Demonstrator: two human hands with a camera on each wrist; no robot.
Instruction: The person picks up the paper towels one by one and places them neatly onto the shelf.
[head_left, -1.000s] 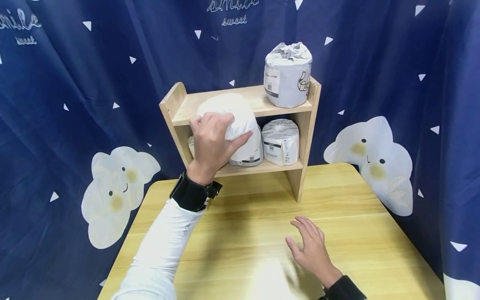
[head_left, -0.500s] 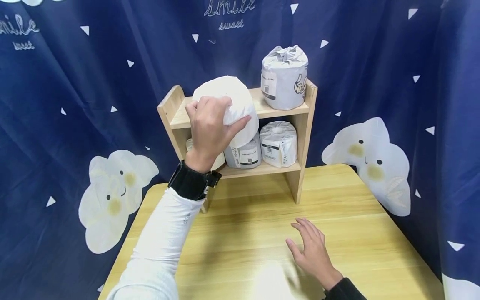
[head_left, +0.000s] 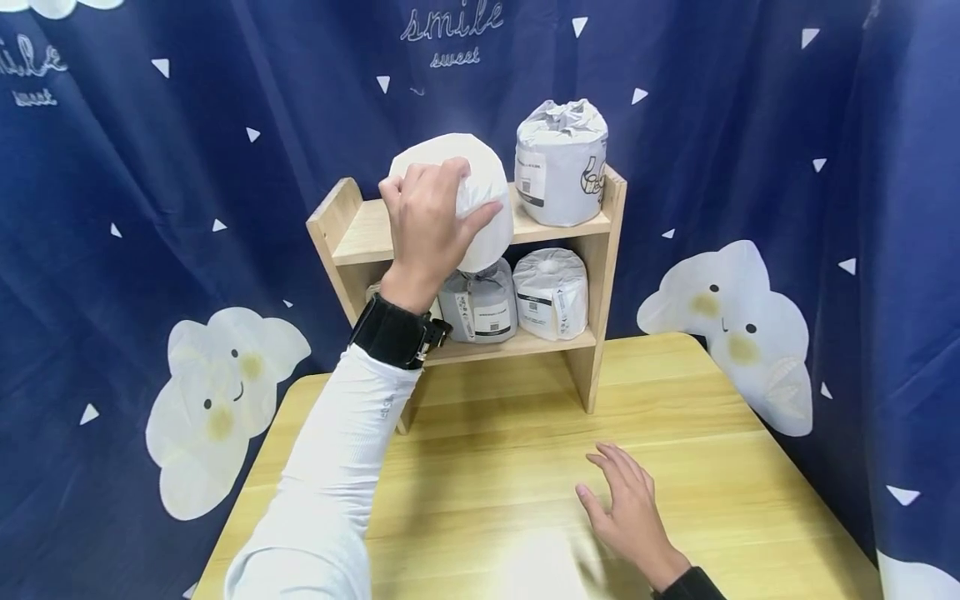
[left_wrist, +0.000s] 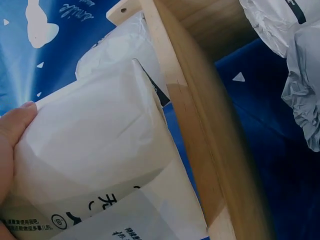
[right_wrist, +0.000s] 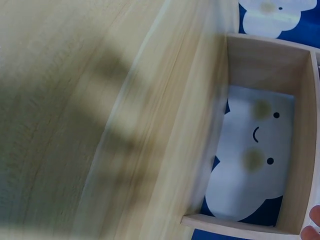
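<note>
My left hand (head_left: pixel 427 225) grips a white paper-wrapped toilet roll (head_left: pixel 491 229) from above, thumb on its right side. The roll overlaps the upper board of a small wooden shelf (head_left: pixel 360 237) in the head view. Dark printed characters show on the roll's wrapper (left_wrist: pixel 95 145) in the left wrist view. Over the table in front of the shelf, my right hand (head_left: pixel 630 512) has its fingers loosely spread and holds nothing. Only its fingertips (right_wrist: pixel 314 216) appear at the edge of the right wrist view.
Another wrapped roll (head_left: pixel 561 171) stands at the right end of the upper board. Below it are a white roll (head_left: pixel 551 296) and a greyer one (head_left: pixel 483 308); my arm partly hides a further one. The yellow wood table (head_left: pixel 510 467) meets a dark blue curtain (head_left: pixel 300 100) behind.
My left hand has lifted the toilet roll from low in front of the shelf up to the upper board's height, uncovering the greyer roll below. The right hand has hardly moved.
</note>
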